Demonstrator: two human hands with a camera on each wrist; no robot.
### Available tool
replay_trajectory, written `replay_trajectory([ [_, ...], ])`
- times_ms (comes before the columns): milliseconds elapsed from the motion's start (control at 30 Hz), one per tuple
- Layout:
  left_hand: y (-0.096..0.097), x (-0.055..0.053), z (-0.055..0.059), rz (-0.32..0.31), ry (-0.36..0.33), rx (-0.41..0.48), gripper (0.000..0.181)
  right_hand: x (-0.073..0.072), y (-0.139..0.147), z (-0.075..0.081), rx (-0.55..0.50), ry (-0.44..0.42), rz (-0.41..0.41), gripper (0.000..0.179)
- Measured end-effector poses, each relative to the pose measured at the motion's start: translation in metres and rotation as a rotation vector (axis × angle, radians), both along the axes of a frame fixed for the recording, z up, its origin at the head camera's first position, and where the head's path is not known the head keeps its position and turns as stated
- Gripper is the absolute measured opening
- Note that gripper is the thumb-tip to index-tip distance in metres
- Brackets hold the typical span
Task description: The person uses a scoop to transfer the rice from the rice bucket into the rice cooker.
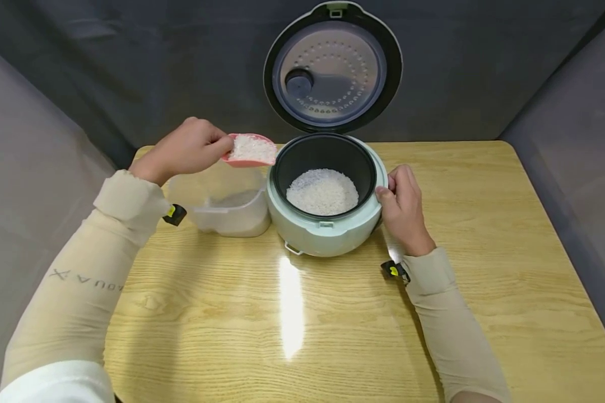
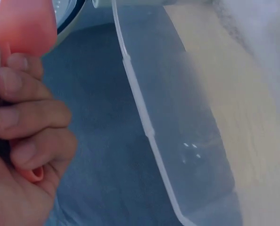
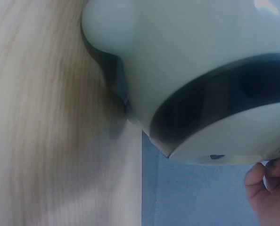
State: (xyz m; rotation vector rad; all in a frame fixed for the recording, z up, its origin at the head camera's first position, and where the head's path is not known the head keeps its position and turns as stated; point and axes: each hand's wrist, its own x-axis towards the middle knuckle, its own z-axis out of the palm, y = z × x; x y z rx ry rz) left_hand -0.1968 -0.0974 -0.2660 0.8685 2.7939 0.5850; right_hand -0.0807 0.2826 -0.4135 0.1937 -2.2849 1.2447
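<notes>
My left hand (image 1: 194,146) grips the handle of a pink scoop (image 2: 26,26) heaped with white rice (image 1: 252,149). The scoop is held level, its tip at the left rim of a pale green rice cooker (image 1: 327,240). Inside the cooker's dark inner pot (image 1: 302,162) lies a mound of rice (image 1: 324,193). With thumb on top and fingers curled under, my right hand (image 1: 405,207) holds the cooker's right rim; the right wrist view shows its fingertips against the cooker's side. Below the left hand stands a clear plastic container (image 1: 232,215) with some rice at its bottom.
The cooker's round lid (image 1: 333,73) stands raised behind the pot, near a dark curtain (image 1: 181,67). All this rests on a wooden table (image 1: 242,313). Grey side panels flank the table on left and right. The container stands close against the cooker's left side.
</notes>
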Motion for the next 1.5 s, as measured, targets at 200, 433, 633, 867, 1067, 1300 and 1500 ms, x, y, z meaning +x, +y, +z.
replay_trajectory([
  [200,0.013,-0.001,0.004,-0.042,0.027,-0.03,0.046,-0.001,-0.003,0.0,0.004,0.007,0.007,0.02],
  [433,0.027,-0.002,0.004,-0.062,0.038,-0.071,0.047,-0.002,-0.004,0.001,0.013,0.012,0.007,0.022],
  [633,0.035,-0.001,0.006,-0.064,0.09,-0.11,0.048,-0.001,-0.004,0.002,0.016,0.003,0.003,0.022],
  [867,0.041,0.001,0.009,-0.057,0.127,-0.155,0.044,-0.001,-0.005,0.002,0.011,0.0,-0.002,0.021],
  [1067,0.043,0.001,0.008,-0.058,0.172,-0.175,0.041,-0.001,-0.006,0.001,0.015,0.01,0.004,0.024],
  [1300,0.049,0.005,0.01,-0.065,0.286,-0.216,0.043,-0.001,-0.006,0.002,0.021,0.016,0.006,0.025],
  [1500,0.056,0.008,0.012,-0.072,0.369,-0.254,0.042,-0.001,-0.007,0.001,0.017,0.021,0.008,0.026],
])
